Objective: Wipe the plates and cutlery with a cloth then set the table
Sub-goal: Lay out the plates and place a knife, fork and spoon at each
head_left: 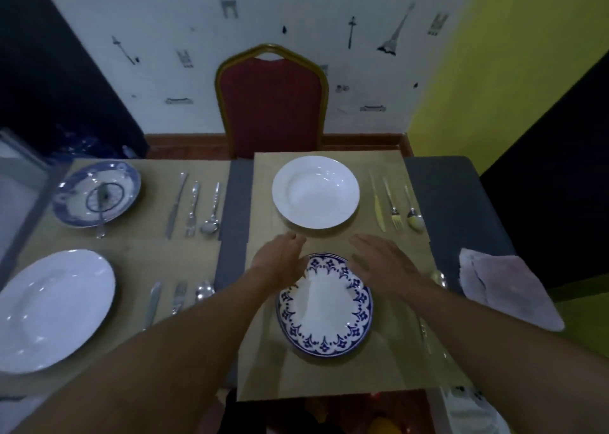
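A white plate with a blue patterned rim (326, 308) lies on the near right placemat. My left hand (280, 257) hovers over its far left edge with fingers relaxed, holding nothing. My right hand (384, 262) is spread flat just beyond its far right edge, also empty. A plain white plate (315, 192) sits farther back on the same mat, with a yellow-handled knife, fork and spoon (393, 207) to its right. The pale cloth (504, 285) lies at the table's right edge. Cutlery near my right forearm (438, 278) is mostly hidden.
On the left mat stand a blue patterned plate (97, 194) with a utensil on it and a white plate (52, 308), each with a knife, fork and spoon beside it (194, 207) (179, 298). A red chair (272, 104) stands behind the table against the wall.
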`<action>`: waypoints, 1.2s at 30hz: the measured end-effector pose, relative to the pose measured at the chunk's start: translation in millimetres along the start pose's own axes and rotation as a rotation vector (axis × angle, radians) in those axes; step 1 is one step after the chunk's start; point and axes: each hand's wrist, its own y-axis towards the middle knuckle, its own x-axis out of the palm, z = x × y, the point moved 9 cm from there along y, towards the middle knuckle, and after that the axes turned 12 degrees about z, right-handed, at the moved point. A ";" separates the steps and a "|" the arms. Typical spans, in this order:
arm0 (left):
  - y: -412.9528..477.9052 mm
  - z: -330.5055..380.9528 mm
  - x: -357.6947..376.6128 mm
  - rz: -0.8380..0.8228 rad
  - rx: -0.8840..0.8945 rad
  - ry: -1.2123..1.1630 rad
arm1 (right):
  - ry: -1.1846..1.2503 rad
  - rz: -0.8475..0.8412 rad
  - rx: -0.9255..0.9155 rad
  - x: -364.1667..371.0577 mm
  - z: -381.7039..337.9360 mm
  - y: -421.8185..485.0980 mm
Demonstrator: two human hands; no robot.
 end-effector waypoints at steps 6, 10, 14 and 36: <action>-22.7 -108.4 -35.5 0.046 -0.162 0.005 | 0.079 0.031 -0.160 24.0 -101.3 47.4; -39.0 -176.3 -56.8 0.097 -0.279 -0.041 | 0.098 0.026 -0.178 47.9 -157.4 70.4; -47.5 -242.3 -80.3 0.191 -0.390 -0.069 | 0.126 0.026 -0.124 75.2 -191.1 93.0; -21.9 -488.5 -112.5 0.285 -0.936 -0.128 | -0.106 0.164 0.074 173.3 -215.1 121.3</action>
